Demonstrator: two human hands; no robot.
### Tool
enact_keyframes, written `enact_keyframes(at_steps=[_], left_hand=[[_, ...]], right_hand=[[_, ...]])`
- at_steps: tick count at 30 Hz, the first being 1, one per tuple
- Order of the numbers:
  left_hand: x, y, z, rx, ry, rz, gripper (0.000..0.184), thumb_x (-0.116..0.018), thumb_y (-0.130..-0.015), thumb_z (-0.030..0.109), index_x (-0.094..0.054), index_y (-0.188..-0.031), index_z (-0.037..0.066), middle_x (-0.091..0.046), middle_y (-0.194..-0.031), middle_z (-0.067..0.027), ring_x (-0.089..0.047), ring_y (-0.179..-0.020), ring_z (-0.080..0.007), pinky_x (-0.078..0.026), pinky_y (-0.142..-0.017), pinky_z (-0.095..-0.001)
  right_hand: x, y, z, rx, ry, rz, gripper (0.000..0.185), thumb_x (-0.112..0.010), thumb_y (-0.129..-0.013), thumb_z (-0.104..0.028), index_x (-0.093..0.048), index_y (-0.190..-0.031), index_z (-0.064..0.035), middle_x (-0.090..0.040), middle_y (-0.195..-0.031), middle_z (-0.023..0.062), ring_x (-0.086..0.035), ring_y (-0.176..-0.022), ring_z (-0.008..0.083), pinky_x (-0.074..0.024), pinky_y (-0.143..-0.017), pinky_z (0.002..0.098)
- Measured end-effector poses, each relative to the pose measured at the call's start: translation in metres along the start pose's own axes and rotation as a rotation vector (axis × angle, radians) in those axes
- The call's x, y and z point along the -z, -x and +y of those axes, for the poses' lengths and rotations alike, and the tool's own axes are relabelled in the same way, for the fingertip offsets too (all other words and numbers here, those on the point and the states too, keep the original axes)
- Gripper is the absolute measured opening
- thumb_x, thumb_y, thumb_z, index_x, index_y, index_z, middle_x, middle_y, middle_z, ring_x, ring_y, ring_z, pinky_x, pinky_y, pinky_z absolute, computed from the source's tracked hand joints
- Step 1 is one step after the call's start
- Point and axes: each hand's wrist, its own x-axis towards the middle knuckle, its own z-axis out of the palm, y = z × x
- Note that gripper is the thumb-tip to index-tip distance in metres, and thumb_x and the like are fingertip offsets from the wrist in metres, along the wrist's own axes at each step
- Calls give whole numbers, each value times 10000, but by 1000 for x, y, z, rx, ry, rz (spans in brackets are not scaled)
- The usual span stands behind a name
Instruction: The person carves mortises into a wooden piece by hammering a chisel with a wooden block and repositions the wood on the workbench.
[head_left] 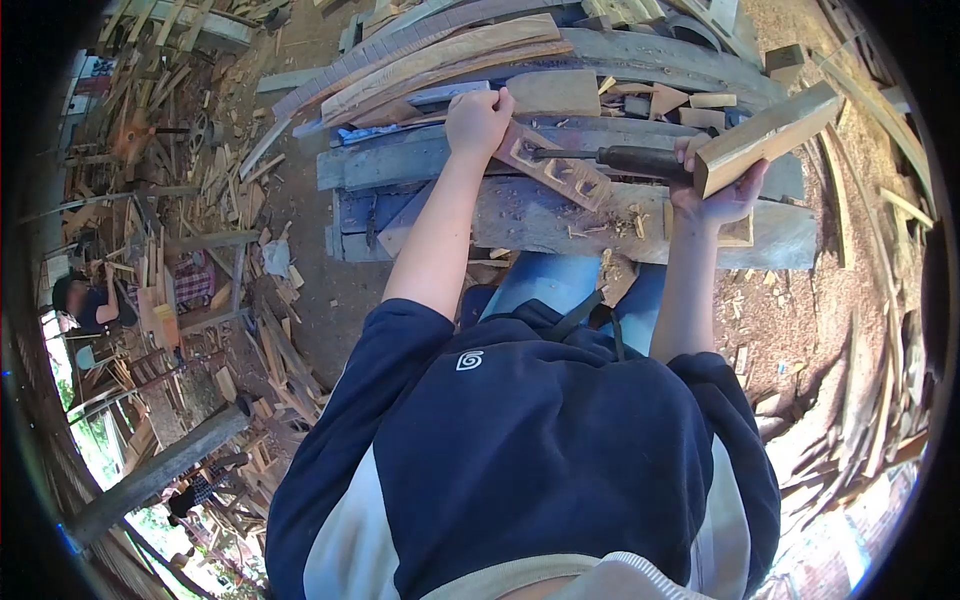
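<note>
My left hand (478,122) is closed over the upper end of a reddish carved wooden piece (565,172) with several hollows cut in it. It lies slanted on the plank bench (430,222). A chisel (640,160) with a dark handle points left, its metal tip at one of the upper hollows. My right hand (722,195) is closed around a thick rectangular wooden block (765,135), tilted up to the right. The handle's butt end meets that hand and the block; the fingers there are partly hidden, and whether they also grip the handle is unclear.
Curved boards (440,65) are stacked beyond the bench, with small offcuts (665,98) beside them. Shavings (640,222) lie on the planks. Scrap wood covers the floor at left, where another person (95,300) sits. Long strips (880,380) lie at right.
</note>
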Motion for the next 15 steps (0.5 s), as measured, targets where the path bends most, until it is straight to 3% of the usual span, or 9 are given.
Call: enact_keyframes(at_steps=[4,6,7,9,12,15], left_hand=[[1,-9,10,60,-3,-59,419,-554,-908,384,-682,-695,47,-659,-738,-159,-640,-815,-358,-489,-756,-463],[-8,-14,6,9,6,-48,422,-556,-905,390,-680,-698,43,-659,-740,-162,-643,-791,-361,-490,-728,-468],[-7,-14,7,13,6,-47,422,-556,-905,390,-680,-698,43,-659,-740,-162,-643,-791,-361,-490,-728,-468],[-3,-15,9,100,55,-98,416,-560,-905,380,-675,-696,39,-656,-741,-172,-641,-748,-366,-489,-690,-472],[-5,-17,12,211,6,-25,398,-570,-888,365,-680,-669,52,-658,-718,-167,-631,-742,-387,-500,-723,-474],[-5,-14,10,158,15,-11,402,-544,-906,358,-669,-683,48,-669,-751,-161,-632,-764,-379,-486,-752,-475]], right_hand=[[-2,23,-4,33,7,103,519,-388,-949,-588,-501,-1155,-125,-587,-795,83,-522,-593,238,-415,-640,440],[-10,41,-8,62,-10,346,517,-397,-953,-579,-474,-1186,-125,-598,-845,72,-532,-577,234,-436,-621,438],[4,52,-7,66,-50,222,513,-379,-971,-571,-450,-1207,-121,-594,-762,82,-518,-535,228,-436,-587,418],[44,74,-3,78,-52,-302,491,-340,-998,-546,-447,-1197,-110,-573,-651,90,-506,-500,222,-434,-574,405],[25,105,-13,100,-15,-276,468,-306,-1023,-509,-448,-1192,-96,-540,-569,94,-506,-491,212,-427,-555,391],[15,95,-48,179,70,-277,497,-269,-1034,-487,-441,-1234,-66,-561,-607,107,-507,-491,204,-425,-547,380]])
